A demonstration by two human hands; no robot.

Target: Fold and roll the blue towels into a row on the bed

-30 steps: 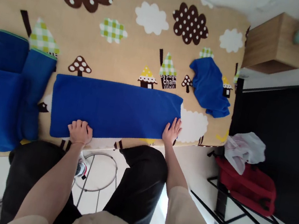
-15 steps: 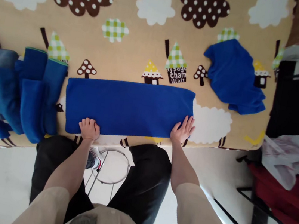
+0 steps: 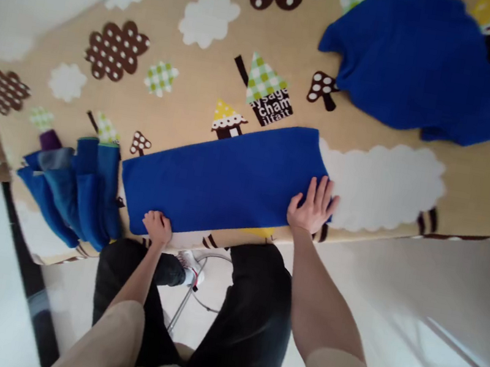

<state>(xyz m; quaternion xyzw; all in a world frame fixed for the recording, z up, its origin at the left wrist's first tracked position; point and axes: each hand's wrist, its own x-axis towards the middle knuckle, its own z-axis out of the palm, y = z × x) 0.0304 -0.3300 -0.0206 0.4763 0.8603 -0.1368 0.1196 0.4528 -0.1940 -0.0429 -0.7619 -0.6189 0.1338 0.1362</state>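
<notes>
A blue cloth (image 3: 222,180), folded into a long flat strip, lies in front of me on the bed-like surface. My left hand (image 3: 157,227) rests on its near left corner, fingers lightly bent and the palm over the edge. At the near right end, my right hand (image 3: 313,208) lies flat with its fingers spread on the fabric. Whatever is under the two palms is hidden.
To the left is a pile of rolled or folded blue cloths (image 3: 94,197), with a purple one (image 3: 49,140) behind. A crumpled blue cloth (image 3: 413,61) lies at the far right. The patterned beige sheet (image 3: 181,117) covers the surface; a wire-framed stool (image 3: 211,308) stands below.
My view has swung and tilted, bringing the crumpled cloth closer and showing more of the left end. Both hands stay at the same corners of the flat cloth.
</notes>
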